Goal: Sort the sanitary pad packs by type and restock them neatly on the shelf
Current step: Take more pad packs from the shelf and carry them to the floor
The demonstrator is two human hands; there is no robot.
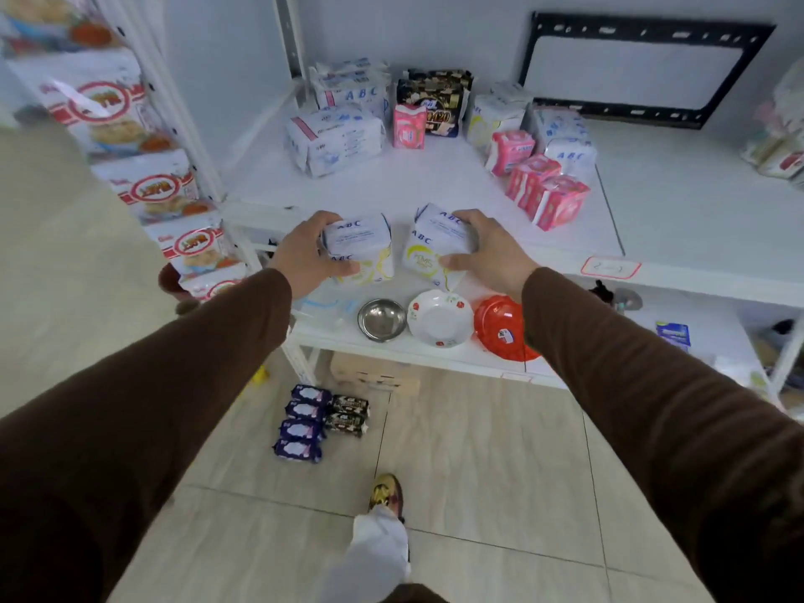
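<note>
My left hand grips a white ABC pack with yellow print, held in front of the white shelf's edge. My right hand grips a second white and yellow ABC pack beside it. On the shelf lie white and blue ABC packs, black packs, a pink pack, white and yellow packs, several pink packs and more white ABC packs. Purple packs and two dark packs lie on the floor.
The lower shelf holds a steel bowl, a white flowered bowl and a red plastic dish. Snack bags hang on a rack to the left. A black wall bracket sits behind the shelf. My foot stands on the tiled floor.
</note>
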